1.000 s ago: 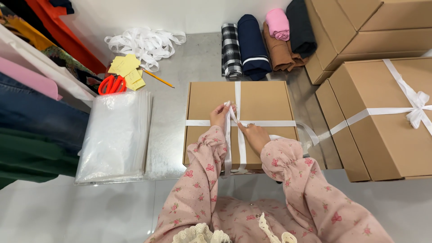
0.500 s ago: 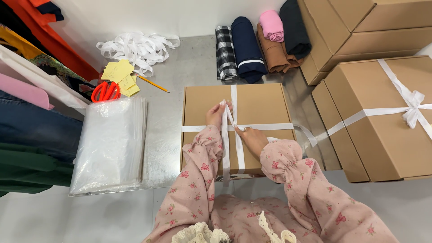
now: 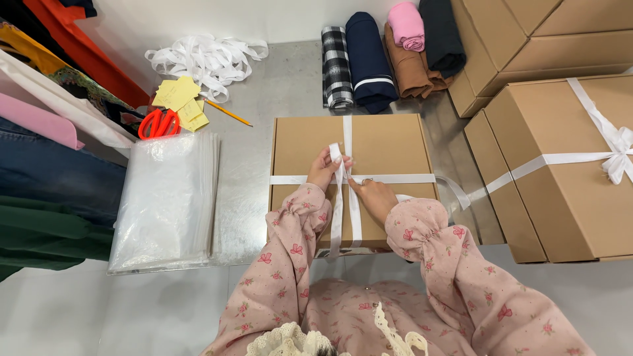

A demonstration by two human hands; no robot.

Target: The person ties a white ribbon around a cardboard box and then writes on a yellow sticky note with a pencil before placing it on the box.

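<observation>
1. where the two ribbon runs cross on the lid of the cardboard box (image 3: 389, 148), we find both hands at work: the left hand (image 3: 323, 170) pinches the white ribbon (image 3: 343, 165) and lifts a short length upright, while the right hand (image 3: 376, 198) lies on the lid with its fingers closed on the ribbon just beside the crossing.
2. we judge the step in hand to be tying the ribbon at the crossing. to do it well, we would keep the strands flat and untwisted, hold tension on both ends evenly, and keep the knot centred so the cross does not slide off the middle.
3. we would press the crossing down with one finger while the other hand draws the loop, so the band around the box does not slacken.
4. the box sits directly ahead of us on the grey table (image 3: 250, 198), under both hands; the ribbon touches both hands, with loose tails hanging toward us over the near edge.
5. a finished box with a bow (image 3: 620, 148) stands to the right, apart from the hands.
</observation>
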